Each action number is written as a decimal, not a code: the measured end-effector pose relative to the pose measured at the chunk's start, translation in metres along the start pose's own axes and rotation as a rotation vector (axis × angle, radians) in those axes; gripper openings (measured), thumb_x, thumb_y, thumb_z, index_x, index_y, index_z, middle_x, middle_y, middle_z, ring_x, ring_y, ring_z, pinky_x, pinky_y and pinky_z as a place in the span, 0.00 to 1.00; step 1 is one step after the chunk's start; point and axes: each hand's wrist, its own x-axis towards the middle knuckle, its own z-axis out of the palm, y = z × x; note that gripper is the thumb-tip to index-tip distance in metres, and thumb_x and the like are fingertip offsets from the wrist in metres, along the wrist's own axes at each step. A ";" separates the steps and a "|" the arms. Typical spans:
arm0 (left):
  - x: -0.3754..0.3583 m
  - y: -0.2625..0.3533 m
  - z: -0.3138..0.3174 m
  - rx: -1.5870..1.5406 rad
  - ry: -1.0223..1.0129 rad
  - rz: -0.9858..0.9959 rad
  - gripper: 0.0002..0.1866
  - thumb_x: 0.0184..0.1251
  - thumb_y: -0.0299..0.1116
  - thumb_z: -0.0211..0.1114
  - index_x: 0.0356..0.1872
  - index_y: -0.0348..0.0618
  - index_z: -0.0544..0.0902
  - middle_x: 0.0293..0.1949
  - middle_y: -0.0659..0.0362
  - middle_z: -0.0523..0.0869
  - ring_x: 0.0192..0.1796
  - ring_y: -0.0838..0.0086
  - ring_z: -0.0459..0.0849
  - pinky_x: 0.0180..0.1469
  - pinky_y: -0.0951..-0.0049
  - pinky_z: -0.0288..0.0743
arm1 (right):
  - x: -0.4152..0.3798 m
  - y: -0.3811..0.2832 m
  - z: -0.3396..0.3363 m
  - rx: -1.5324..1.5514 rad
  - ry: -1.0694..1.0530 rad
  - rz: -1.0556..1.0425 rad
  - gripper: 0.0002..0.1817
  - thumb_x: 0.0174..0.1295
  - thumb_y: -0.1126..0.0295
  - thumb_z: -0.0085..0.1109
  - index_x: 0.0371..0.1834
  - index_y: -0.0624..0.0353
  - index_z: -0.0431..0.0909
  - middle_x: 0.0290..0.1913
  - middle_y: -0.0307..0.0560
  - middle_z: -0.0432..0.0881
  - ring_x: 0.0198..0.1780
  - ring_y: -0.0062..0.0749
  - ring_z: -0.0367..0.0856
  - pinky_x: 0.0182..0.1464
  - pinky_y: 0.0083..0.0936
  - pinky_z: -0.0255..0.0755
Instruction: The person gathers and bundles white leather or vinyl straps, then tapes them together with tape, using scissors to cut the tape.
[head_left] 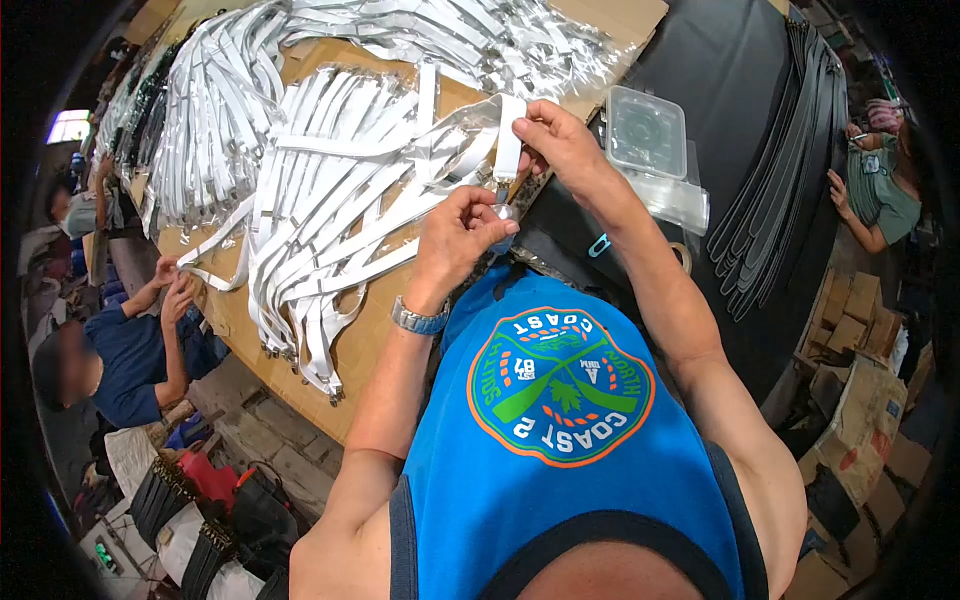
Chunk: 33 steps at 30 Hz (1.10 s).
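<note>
A white strap [509, 140] hangs in a loop at the table's edge, in front of my body. My right hand [562, 150] pinches the strap near its top, thumb and fingers closed on it. Just below, my left hand [463, 240], with a metal watch on the wrist, is closed at the strap's lower end by a small metal clip [502, 192]. A shiny bit shows at its fingertips, too small to name. To the left, many more white straps [330, 170] with metal clips lie fanned out on brown cardboard [390, 52].
Clear plastic-wrapped bundles of white straps [215, 110] cover the far side. On the black surface at right are a clear plastic box [647, 130], plastic bags [668, 202], a blue clip [599, 245] and dark straps [780, 170]. Co-workers sit at left [135, 345] and right.
</note>
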 end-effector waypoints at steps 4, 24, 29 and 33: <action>0.001 -0.002 0.001 0.039 -0.028 -0.034 0.20 0.55 0.27 0.76 0.46 0.33 0.78 0.31 0.64 0.83 0.33 0.85 0.76 0.38 0.84 0.73 | 0.000 0.001 -0.002 -0.010 -0.006 0.019 0.13 0.70 0.61 0.56 0.47 0.60 0.75 0.31 0.37 0.80 0.28 0.17 0.78 0.28 0.14 0.68; 0.000 -0.004 0.004 0.144 -0.008 0.030 0.24 0.55 0.24 0.75 0.53 0.33 0.77 0.34 0.61 0.84 0.35 0.82 0.79 0.42 0.81 0.76 | -0.004 0.002 -0.002 -0.065 0.047 0.014 0.11 0.71 0.62 0.55 0.45 0.58 0.76 0.29 0.35 0.80 0.27 0.15 0.77 0.26 0.14 0.67; -0.002 -0.003 0.003 0.158 -0.015 0.043 0.24 0.55 0.23 0.74 0.54 0.33 0.77 0.36 0.60 0.85 0.37 0.82 0.81 0.43 0.80 0.77 | -0.006 0.003 0.000 -0.055 0.025 0.010 0.11 0.71 0.60 0.55 0.47 0.54 0.77 0.29 0.31 0.80 0.28 0.13 0.77 0.28 0.12 0.65; 0.000 -0.005 0.004 0.130 -0.016 0.048 0.23 0.58 0.23 0.72 0.55 0.33 0.77 0.40 0.58 0.87 0.40 0.81 0.83 0.45 0.79 0.78 | -0.007 0.008 0.004 -0.062 0.006 0.018 0.11 0.70 0.65 0.56 0.44 0.62 0.75 0.30 0.38 0.81 0.27 0.17 0.77 0.28 0.15 0.69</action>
